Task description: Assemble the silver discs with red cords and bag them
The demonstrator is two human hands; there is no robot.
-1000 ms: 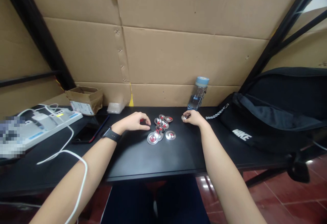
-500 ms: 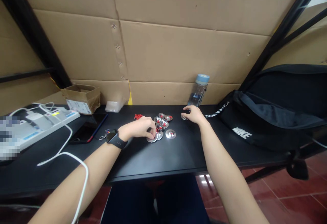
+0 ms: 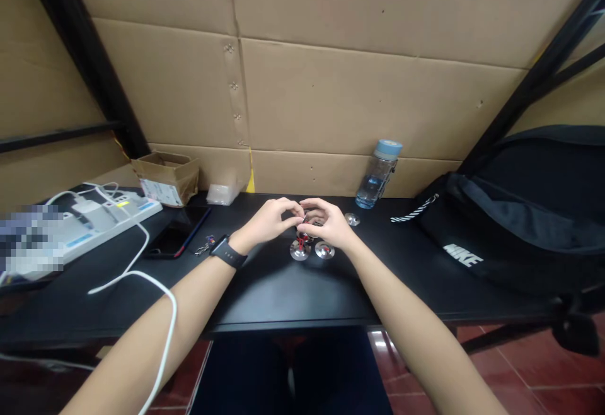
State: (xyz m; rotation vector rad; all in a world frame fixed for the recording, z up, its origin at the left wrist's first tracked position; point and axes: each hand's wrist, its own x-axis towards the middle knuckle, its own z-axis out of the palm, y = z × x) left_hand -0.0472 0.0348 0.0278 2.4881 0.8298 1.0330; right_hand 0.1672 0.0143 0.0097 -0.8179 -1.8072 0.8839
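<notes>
Your left hand [image 3: 271, 219] and right hand [image 3: 329, 226] pinch one silver-and-red metal disc [image 3: 303, 217]; other silver discs [image 3: 324, 250] wait on the black tabletop [image 3: 283, 289].

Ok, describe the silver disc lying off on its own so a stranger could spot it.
On the black table, find the clear water bottle with the blue cap at the back. Just in front of its base, slightly left, lies a silver disc. It sits alone right of the right hand, while two other discs lie side by side nearer the person.
</notes>
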